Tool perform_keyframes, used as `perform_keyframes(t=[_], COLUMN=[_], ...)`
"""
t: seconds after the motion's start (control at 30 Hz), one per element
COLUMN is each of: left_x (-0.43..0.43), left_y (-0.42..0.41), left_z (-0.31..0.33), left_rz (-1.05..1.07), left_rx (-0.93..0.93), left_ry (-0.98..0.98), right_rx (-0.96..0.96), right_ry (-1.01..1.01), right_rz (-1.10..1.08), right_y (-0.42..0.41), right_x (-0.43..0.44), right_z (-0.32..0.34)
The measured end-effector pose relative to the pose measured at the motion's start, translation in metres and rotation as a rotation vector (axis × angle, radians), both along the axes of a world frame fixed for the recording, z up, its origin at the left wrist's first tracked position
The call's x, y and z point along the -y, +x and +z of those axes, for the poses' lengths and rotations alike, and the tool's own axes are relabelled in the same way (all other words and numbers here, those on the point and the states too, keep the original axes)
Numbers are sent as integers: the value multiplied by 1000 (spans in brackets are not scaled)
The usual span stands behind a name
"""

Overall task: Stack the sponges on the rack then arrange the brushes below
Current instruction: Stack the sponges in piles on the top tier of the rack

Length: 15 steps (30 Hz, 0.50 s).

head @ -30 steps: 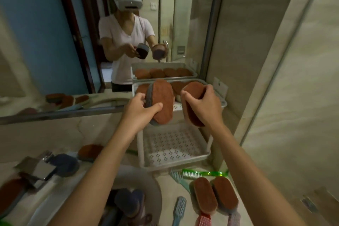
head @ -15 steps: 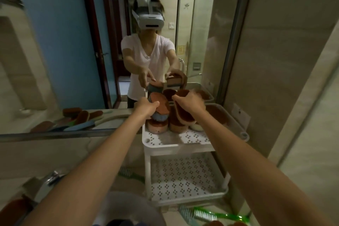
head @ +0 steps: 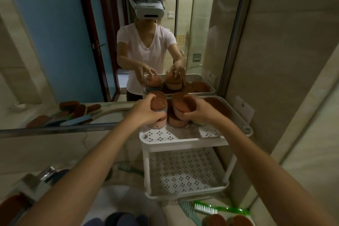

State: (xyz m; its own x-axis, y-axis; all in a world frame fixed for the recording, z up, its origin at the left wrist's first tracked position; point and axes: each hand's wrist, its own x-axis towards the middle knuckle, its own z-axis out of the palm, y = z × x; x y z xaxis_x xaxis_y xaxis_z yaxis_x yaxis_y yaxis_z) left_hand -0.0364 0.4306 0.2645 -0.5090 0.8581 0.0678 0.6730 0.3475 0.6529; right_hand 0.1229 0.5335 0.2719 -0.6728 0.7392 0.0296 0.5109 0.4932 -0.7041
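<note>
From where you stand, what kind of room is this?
Most likely a bathroom: a wide wall mirror faces you, a chrome faucet stands beside a white basin, and a plastic rack holds cleaning sponges.

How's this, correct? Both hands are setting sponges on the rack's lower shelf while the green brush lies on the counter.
Wrong shelf. The head view shows the left hand gripping a blue-backed sponge and the right hand a brown sponge on the rack's top shelf; the lower shelf is bare. The green brush does lie on the counter.
</note>
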Motion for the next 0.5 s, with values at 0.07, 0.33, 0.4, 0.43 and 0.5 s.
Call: perform_keyframes(t=[0.07,0.33,0.4,0.43,0.5], left_x=[-1,-3,-4,-4,-3], left_y=[0,-1,-2,-3,-3], left_z=[-6,-16,-17,-17,-16], left_rz=[-19,7,18,20,18], left_rx=[-73,-107,-102,-104,-109], left_ry=[-26,95,113,123,146], right_rx=[-2,-147,-156,-159,-186], right_ry=[125,326,341,339,324], right_rz=[11,-163,-160,-162,-179], right_y=[0,-11,-16,-17,-16], right_x=[2,14,16,17,18], right_z=[-6,-13,-17,-20,-24])
